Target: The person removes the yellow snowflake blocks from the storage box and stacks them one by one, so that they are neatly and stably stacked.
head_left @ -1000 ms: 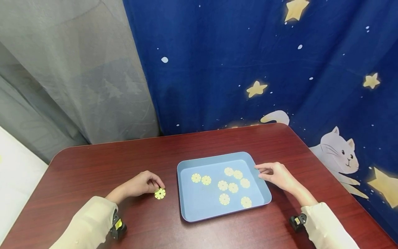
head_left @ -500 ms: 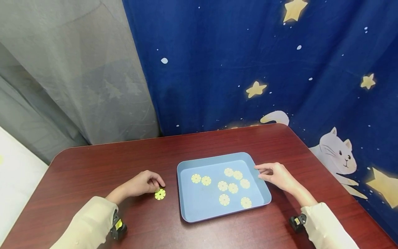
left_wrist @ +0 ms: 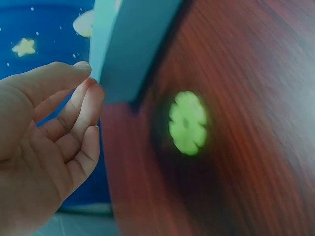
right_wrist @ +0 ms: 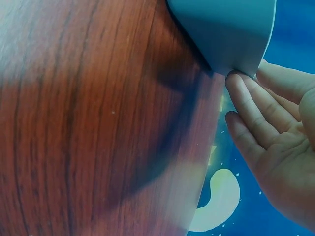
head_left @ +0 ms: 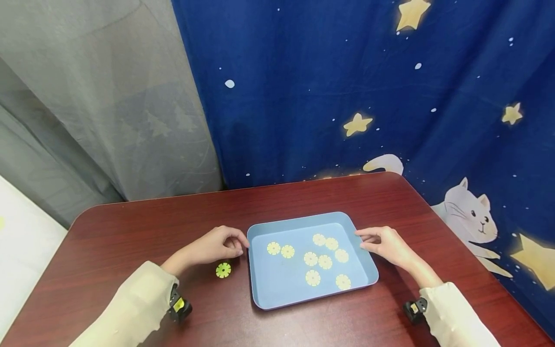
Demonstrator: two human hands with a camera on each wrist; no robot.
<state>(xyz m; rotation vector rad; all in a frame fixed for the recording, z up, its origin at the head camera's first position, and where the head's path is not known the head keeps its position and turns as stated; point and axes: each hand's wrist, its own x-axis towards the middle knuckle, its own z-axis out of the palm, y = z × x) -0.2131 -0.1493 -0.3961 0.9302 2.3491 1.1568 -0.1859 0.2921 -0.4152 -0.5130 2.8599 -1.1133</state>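
A blue rectangular tray [head_left: 282,294] lies on the table, with several pale yellow interlocking snowflake discs [head_left: 325,261] spread over its floor. My left hand [head_left: 212,246] is at the tray's left side, its loosely curled fingertips right at the rim. In the left wrist view, thumb and fingertips come up to the tray's corner [left_wrist: 133,54] with nothing visible between them. One yellow-green snowflake disc [head_left: 223,270] lies flat on the table just below that hand. My right hand [head_left: 388,245] pinches the tray's right rim, thumb at the edge and fingers against the outer wall [right_wrist: 229,37].
The dark red wooden table [head_left: 173,217] has rounded far corners. Behind it hang a grey curtain [head_left: 108,96] and a blue curtain [head_left: 303,96] with stars and a cat. Each wrist carries a small black camera [head_left: 179,308] over a cream sleeve.
My left hand has moved away from the snowflake disc on the table, right and slightly up to the tray's left rim. The disc, the tray and the right hand have stayed in place.
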